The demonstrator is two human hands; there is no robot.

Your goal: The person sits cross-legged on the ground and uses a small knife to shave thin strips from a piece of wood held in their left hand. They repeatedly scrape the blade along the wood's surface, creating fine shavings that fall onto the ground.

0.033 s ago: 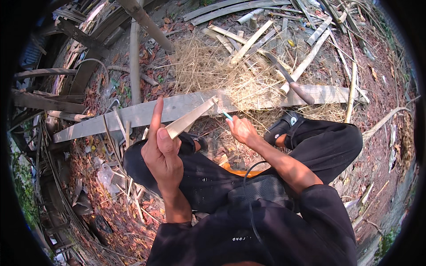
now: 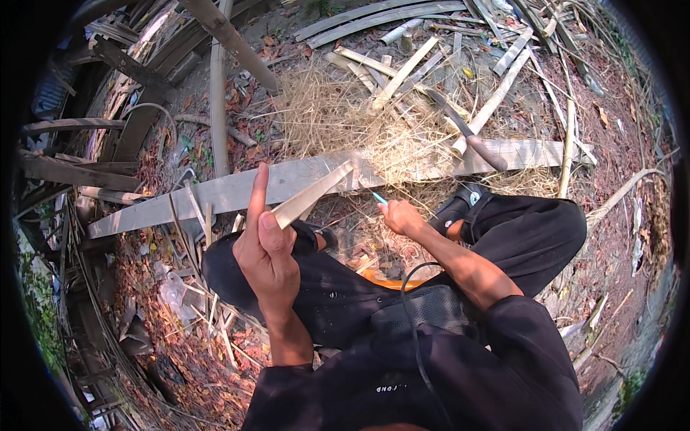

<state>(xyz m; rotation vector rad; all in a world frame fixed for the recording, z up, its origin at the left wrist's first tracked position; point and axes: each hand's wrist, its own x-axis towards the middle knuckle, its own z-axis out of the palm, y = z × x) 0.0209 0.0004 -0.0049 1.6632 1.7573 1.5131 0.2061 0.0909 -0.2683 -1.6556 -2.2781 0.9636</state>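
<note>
My left hand (image 2: 269,244) grips a pale, flat strip of split bamboo (image 2: 315,194) between thumb and curled fingers, its index finger pointing up. The strip slants up to the right, its far end over a long grey plank (image 2: 273,178). Closed around a slim light-blue tool (image 2: 379,197), my right hand (image 2: 402,217) is just right of the strip and apart from it. Only the tool's blue end shows clearly; its kind cannot be made out. A machete (image 2: 460,121) with a brown wooden handle lies across the plank at the right.
Straw-like shavings (image 2: 316,108) heap behind and over the plank. Split bamboo pieces (image 2: 406,72) lie beyond them, and a bamboo pole (image 2: 496,100) extends to the right. Weathered timbers (image 2: 129,65) stand at the left. My black-trousered legs (image 2: 532,223) are folded on the near side.
My right hand has drawn slightly to the right and toward me with the blue tool, away from the strip. The left hand keeps its hold, shifting only a little.
</note>
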